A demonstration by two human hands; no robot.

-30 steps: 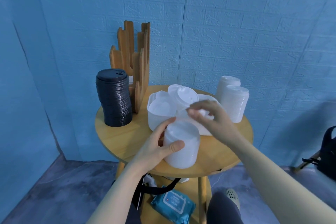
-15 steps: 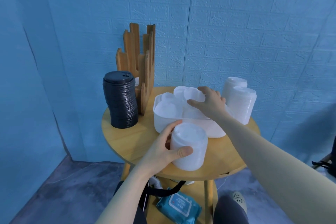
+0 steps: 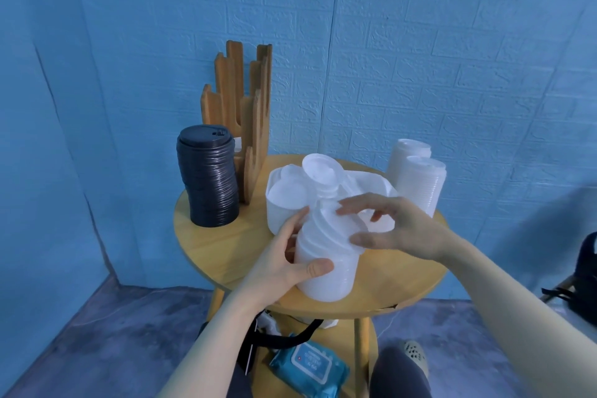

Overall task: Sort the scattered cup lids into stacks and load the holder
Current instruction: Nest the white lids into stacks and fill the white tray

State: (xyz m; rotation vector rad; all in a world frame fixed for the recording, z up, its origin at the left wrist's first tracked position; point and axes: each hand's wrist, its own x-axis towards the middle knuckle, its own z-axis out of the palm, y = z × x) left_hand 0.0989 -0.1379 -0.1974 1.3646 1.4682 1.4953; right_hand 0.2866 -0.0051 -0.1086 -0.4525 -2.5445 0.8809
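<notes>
My left hand [image 3: 284, 263] grips a stack of white lids [image 3: 326, 271] standing near the front of the round wooden table [image 3: 226, 245]. My right hand [image 3: 397, 229] pinches a white lid [image 3: 336, 228] and holds it tilted on top of that stack. Behind them a white bin [image 3: 281, 213] holds loose white lids, one [image 3: 321, 170] sticking up. The wooden lid holder [image 3: 245, 110] stands at the back left.
A tall stack of black lids [image 3: 208, 179] stands at the table's left edge beside the holder. Two stacks of white lids [image 3: 420, 181] stand at the back right. A blue wipes pack [image 3: 310, 365] lies on the lower shelf. A dark bag [image 3: 584, 271] is at far right.
My right hand drew back from the bin with a white lid and brought it down onto the stack that my left hand holds. The view has tilted slightly.
</notes>
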